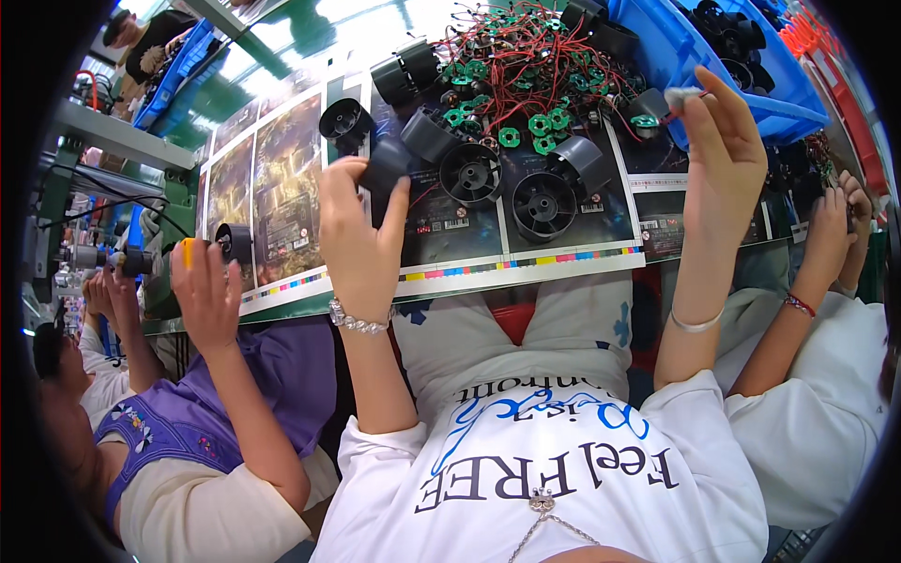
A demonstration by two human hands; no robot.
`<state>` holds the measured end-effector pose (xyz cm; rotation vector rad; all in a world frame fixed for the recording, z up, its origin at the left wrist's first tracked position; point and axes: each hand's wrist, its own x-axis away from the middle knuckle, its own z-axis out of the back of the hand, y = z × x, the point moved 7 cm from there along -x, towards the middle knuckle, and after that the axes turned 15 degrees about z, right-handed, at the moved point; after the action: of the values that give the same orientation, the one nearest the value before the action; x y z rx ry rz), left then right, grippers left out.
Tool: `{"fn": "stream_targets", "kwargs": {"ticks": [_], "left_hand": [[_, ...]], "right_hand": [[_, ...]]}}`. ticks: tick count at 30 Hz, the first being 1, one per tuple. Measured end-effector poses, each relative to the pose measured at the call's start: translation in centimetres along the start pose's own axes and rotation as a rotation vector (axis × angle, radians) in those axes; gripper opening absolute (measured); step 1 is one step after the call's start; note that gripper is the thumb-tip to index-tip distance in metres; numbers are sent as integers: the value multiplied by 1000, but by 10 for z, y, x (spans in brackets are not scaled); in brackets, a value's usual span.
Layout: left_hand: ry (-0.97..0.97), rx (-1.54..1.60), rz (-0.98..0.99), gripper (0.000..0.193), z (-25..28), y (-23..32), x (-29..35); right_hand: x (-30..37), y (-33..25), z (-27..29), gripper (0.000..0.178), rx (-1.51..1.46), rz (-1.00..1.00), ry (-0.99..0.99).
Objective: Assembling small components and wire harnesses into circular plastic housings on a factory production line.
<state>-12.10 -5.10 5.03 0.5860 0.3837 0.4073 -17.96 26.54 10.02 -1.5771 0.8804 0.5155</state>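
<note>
Loose wires (540, 70) might snag the white piece (679, 97) right fingers (719, 93) pinch right of them; left fingers (343, 176) grip a housing (386, 165) left of the wires.

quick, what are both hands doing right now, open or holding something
Left hand: closed around a black cylinder.
Right hand: fingertips closed, pinching a small pale part; exactly what it is cannot be told.

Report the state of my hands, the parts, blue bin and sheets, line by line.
Left hand: thumb and fingers gripping a black cylinder.
Right hand: raised, pinching a small pale piece.
Green boards: heaped, red wires tangled.
Nearest black housing: open end showing, unheld.
Blue bin: open, holding black parts.
Printed sheets: spread flat.
</note>
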Motion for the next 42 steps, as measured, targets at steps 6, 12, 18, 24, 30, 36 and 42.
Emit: {"fn": "stream_targets", "kwargs": {"ticks": [6, 12, 18, 24, 30, 36, 42], "left_hand": [[203, 296, -269, 47, 27, 15, 40], [1, 381, -253, 49, 28, 37, 76], [-130, 265, -316, 57, 20, 41, 85], [-97, 411, -192, 72, 8, 37, 91], [16, 746, -204, 64, 14, 34, 97], [88, 515, -285, 60, 24, 46, 103], [-26, 307, -323, 64, 21, 56, 115]], "right_hand": [[55, -11, -26, 15, -417, -267, -100], [88, -46, -69, 14, -92, -190, -618], [82, -86, -76, 18, 174, 286, -696], [95, -102, -78, 18, 217, 464, -765], [101, -96, -77, 19, 331, 421, -805], [104, -94, -80, 20, 326, 391, -870], [108, -86, -87, 23, 309, 207, -843]]}}
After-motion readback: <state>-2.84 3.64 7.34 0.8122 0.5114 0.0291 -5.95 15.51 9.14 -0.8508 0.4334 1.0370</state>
